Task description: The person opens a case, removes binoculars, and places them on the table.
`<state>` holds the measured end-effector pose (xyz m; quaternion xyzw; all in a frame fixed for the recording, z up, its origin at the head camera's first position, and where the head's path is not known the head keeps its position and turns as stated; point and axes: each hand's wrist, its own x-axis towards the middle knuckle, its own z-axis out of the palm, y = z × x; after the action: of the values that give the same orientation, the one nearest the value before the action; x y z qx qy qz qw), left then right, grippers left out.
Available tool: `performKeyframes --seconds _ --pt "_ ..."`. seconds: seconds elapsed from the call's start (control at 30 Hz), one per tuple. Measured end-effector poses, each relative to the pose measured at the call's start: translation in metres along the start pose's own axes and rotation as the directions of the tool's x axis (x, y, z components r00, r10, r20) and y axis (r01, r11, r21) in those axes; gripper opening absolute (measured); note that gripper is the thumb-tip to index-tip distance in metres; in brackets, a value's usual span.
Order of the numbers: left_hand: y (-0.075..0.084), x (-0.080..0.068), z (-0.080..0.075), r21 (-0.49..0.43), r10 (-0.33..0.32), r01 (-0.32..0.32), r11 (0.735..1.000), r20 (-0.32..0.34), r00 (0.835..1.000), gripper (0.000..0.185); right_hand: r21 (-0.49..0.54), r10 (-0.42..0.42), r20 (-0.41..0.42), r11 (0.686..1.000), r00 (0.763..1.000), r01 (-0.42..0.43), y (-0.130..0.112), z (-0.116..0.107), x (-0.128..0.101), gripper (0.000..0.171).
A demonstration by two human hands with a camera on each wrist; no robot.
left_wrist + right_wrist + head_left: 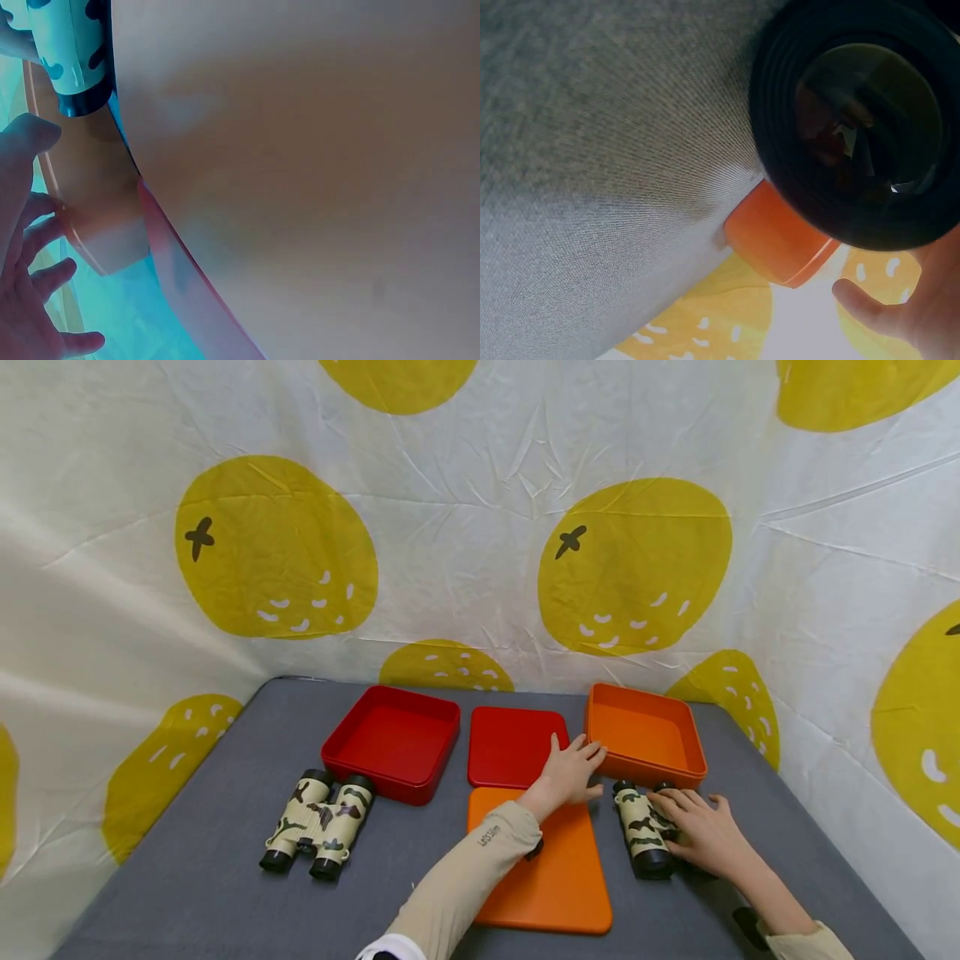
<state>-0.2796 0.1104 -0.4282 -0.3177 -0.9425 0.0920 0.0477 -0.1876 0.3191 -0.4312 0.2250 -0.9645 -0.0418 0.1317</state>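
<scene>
Black binocular lens (866,124) close up over grey cloth (600,150), orange box (776,244) corner beyond.

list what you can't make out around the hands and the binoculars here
- Head view: the right hand covers part of the right binoculars; its grip is unclear.
- Left wrist view: the orange lid fills the picture; the left hand is cut by the edge.
- Right wrist view: one lens, blurred, cut off.

2 camo binocs (318,823) (643,829), 2 boxes, red (392,742) + orange (645,734), 2 lids, red (514,747) + orange (547,868)
</scene>
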Motion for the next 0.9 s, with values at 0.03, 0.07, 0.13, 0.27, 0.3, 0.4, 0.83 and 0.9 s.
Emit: performKeyframes --seconds 0.03,0.07,0.13,0.27,0.3,0.4,0.83,0.9 --pt "0.000 0.000 0.000 -0.004 0.002 -0.002 1.000 0.000 1.000 0.065 0.001 0.003 0.004 1.000 1.000 -0.003 0.000 0.000 0.000 0.069" --pt "0.000 0.000 -0.001 -0.008 0.004 -0.004 1.000 0.000 1.000 0.065 0.003 0.007 0.009 1.000 1.000 -0.007 0.000 0.000 0.000 0.069" --pt "0.000 0.000 -0.001 -0.016 0.005 -0.005 1.000 0.001 1.000 0.065 0.007 0.015 0.019 1.000 1.000 -0.015 0.000 0.000 0.001 0.069" --pt "-0.001 -0.001 -0.001 -0.032 0.001 -0.001 0.999 0.001 1.000 0.065 0.037 0.036 0.048 0.999 0.998 -0.038 -0.002 -0.003 0.002 0.068" --pt "-0.001 -0.001 -0.001 -0.035 0.001 -0.001 0.999 0.004 1.000 0.065 0.045 0.043 0.057 0.998 0.997 -0.046 -0.003 -0.004 0.002 0.067" --pt "-0.002 -0.001 -0.001 -0.066 0.004 -0.003 0.998 0.011 1.000 0.065 0.060 0.067 0.087 0.996 0.994 -0.072 -0.006 -0.009 0.002 0.065" --pt "-0.007 -0.013 0.003 -0.234 0.018 -0.011 0.972 0.027 0.999 0.063 0.111 0.136 0.121 0.983 0.983 -0.149 -0.023 -0.018 -0.009 0.052" --pt "-0.007 -0.017 0.003 -0.241 0.029 -0.023 0.970 0.023 0.999 0.062 0.120 0.151 0.115 0.979 0.982 -0.165 -0.025 -0.017 -0.011 0.052"
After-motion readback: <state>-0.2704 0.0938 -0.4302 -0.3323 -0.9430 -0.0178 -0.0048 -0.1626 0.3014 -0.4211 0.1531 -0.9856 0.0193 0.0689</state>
